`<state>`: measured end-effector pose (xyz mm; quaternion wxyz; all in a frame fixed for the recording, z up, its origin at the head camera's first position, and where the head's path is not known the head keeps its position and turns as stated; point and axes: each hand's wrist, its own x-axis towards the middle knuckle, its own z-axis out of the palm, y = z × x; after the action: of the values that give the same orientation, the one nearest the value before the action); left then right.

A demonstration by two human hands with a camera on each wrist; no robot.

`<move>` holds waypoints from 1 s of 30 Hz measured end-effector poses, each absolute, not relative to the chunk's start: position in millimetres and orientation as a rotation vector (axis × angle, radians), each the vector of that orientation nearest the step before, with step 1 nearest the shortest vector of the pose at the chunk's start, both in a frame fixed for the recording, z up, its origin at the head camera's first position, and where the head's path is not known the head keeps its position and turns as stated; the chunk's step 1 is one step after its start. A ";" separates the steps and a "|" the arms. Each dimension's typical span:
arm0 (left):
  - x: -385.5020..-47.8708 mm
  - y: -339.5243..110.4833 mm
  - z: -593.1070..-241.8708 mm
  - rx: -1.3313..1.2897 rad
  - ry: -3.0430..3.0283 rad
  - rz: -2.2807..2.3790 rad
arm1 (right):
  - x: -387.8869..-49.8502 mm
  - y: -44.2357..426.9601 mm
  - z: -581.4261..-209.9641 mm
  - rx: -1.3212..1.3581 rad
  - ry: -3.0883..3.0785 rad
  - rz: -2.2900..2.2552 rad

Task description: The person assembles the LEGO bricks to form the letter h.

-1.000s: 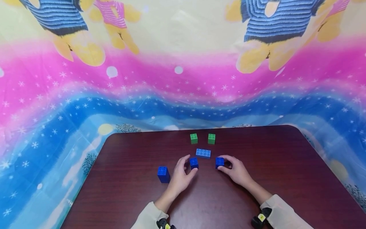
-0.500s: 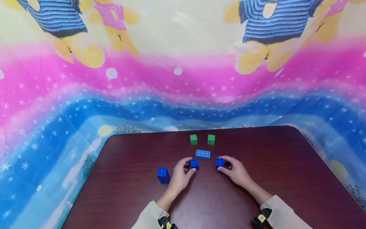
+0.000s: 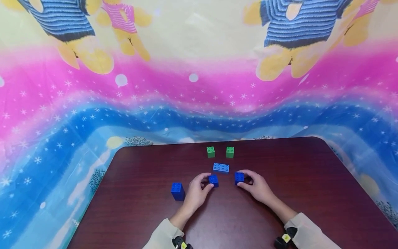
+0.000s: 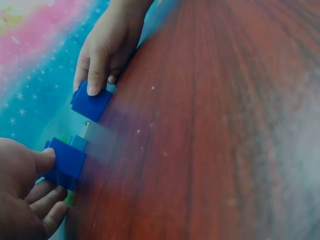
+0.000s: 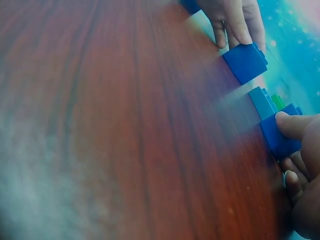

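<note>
My left hand (image 3: 195,192) pinches a small dark blue building block (image 3: 213,181) between thumb and fingers, near the middle of the table. To its right, my right hand (image 3: 258,186) grips a second dark blue block (image 3: 239,178) from its right side. A short gap separates the two blocks, their studs facing up. The left wrist view shows the left thumb (image 4: 45,159) on the near face of its block (image 4: 67,162). In the right wrist view the right thumb (image 5: 292,124) presses its own block (image 5: 281,140).
Beyond the hands lies a light blue eight-stud block (image 3: 221,168). Two green blocks (image 3: 210,152) stand farther back, side by side. Left of my left hand stands a taller dark blue block (image 3: 177,191). The dark wooden table (image 3: 149,166) ends at a patterned cloth (image 3: 192,103).
My left fingers have closed in on their block, which has shifted slightly to the right and towards me. The right hand and its block have hardly moved.
</note>
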<state>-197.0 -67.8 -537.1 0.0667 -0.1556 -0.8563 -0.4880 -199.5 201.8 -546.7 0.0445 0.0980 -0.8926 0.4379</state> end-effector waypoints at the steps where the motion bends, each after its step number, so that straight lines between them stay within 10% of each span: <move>1: -196.9 -67.8 -537.3 -0.475 -2.582 -1.468 | -199.1 201.8 -546.3 0.303 -2.723 1.341; 30: -183.4 -56.4 -533.0 -0.666 -2.702 -1.511 | -171.4 197.5 -519.7 0.344 -2.660 1.384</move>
<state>-183.4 -56.4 -533.0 -0.0125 -0.2103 -0.8531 -0.4773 -171.4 197.5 -519.7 0.0618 0.1137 -0.8796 0.4579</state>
